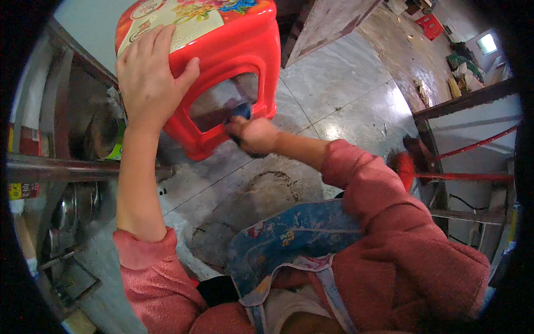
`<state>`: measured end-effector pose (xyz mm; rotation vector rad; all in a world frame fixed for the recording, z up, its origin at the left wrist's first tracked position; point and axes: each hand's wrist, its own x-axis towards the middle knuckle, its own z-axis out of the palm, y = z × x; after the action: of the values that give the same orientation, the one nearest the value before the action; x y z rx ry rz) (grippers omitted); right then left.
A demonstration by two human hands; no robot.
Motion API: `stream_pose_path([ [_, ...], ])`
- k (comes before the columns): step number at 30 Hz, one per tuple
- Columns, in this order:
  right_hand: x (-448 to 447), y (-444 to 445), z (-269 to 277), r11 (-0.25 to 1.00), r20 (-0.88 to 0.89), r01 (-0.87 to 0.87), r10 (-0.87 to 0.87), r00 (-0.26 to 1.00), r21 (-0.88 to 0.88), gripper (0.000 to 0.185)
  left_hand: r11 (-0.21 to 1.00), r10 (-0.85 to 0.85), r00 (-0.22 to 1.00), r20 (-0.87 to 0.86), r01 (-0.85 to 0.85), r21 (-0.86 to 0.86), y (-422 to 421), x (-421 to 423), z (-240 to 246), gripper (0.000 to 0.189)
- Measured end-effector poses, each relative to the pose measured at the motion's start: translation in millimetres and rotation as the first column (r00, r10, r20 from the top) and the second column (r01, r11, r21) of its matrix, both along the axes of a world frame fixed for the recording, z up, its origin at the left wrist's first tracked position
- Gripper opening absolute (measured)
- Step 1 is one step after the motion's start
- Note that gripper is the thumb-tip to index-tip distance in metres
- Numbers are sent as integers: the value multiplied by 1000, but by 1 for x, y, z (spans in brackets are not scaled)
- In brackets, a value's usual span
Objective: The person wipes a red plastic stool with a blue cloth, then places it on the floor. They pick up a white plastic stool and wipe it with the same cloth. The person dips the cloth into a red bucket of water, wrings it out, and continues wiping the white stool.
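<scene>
A red plastic stool (pixel 227 54) with a flower-printed, lettered top is tilted in front of me at the upper left. My left hand (pixel 150 77) grips its near top edge, with the fingers over the printed seat and the thumb on the red side. At the lower rim of the stool's side opening is my right hand (pixel 256 135), blurred and closed around a dark blue object (pixel 241 112). Part of that object shows inside the opening; my fist hides the rest, so I cannot tell what it is.
A metal rack (pixel 83 166) with stacked steel basins (pixel 75 208) stands at the left. To the right is a metal frame (pixel 469 98) with red bars. A flat panel (pixel 329 27) leans beyond the stool. Grey floor tiles (pixel 350 79) bear dirt marks. My blue apron (pixel 292 229) hangs below.
</scene>
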<state>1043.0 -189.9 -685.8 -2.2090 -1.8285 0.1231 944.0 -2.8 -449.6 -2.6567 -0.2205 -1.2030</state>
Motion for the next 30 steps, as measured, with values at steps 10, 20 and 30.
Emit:
stream_pose_path([
  [10,25,-27,-9,999,290,44,-36,956,-22,47,1000,-22,998,-60,21,-17,1,-1,2,58],
  [20,95,-151,-8,833,-472,447,-554,686,-327,32,999,28,994,-101,-26,19,2,0,-1,61],
  [30,63,-167,-44,670,-851,618,-39,-524,-411,30,995,70,986,-152,-59,77,6,2,1,61],
])
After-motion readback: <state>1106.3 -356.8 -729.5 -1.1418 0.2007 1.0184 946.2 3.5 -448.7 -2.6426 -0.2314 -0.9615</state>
